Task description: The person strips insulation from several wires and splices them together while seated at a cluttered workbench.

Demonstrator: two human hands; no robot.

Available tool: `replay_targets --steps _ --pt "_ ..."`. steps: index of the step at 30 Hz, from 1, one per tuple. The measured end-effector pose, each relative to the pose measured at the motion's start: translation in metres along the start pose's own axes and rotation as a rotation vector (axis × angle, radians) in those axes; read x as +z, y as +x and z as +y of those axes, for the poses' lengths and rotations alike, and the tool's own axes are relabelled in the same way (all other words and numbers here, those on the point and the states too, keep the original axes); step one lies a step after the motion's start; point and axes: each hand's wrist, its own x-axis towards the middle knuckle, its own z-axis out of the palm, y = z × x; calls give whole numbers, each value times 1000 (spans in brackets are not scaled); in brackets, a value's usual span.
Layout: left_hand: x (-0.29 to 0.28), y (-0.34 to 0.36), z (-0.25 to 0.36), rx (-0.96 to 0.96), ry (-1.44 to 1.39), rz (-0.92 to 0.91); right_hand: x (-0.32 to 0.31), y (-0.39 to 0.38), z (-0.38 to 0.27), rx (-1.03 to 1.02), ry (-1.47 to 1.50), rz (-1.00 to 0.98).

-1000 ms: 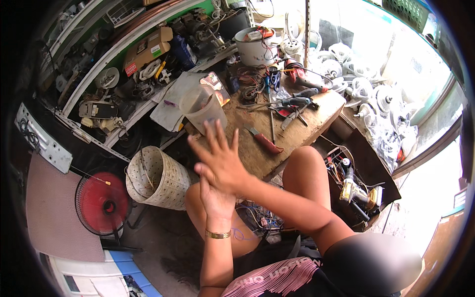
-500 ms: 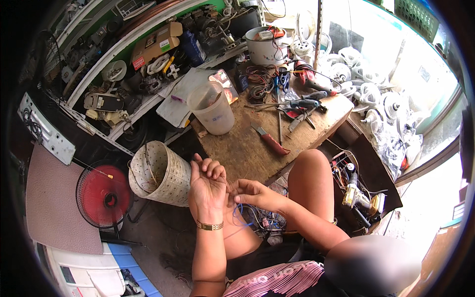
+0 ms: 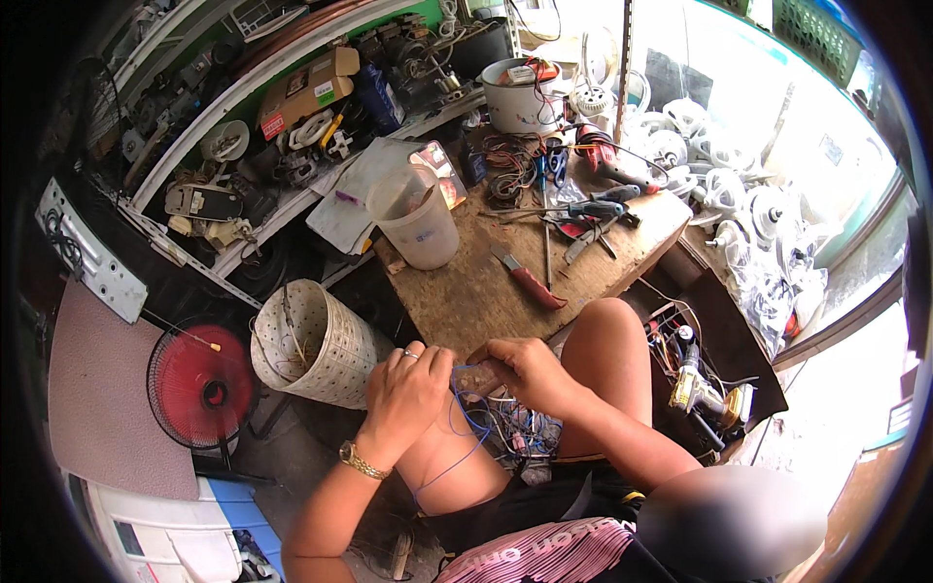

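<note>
Curling inward: left hand [image 3: 410, 396], right hand [image 3: 530, 379], lower centre; whether clamped, cannot tell.
Blue wire [image 3: 455, 465]: between both, looping over the thigh [image 3: 474, 482], likely for slack.
Red-handled knife [image 3: 531, 282]: workbench [image 3: 447, 316], frame centre, probably for reach.

Shirt [image 3: 554, 556]: white txt; box labels [image 3: 273, 125] illegible

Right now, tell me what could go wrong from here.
The slack blue wire near the left hand and right hand could snag in the tangle of wires below. The red-handled knife lies on the bench with its blade bare, so a reaching hand might get cut. The translucent container near the bench's left edge might be knocked off.
</note>
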Motion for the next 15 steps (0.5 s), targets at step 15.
replay_targets --steps 15 --pt "-37 -11 1 134 -247 -78 -55 9 -7 -412 -427 -266"
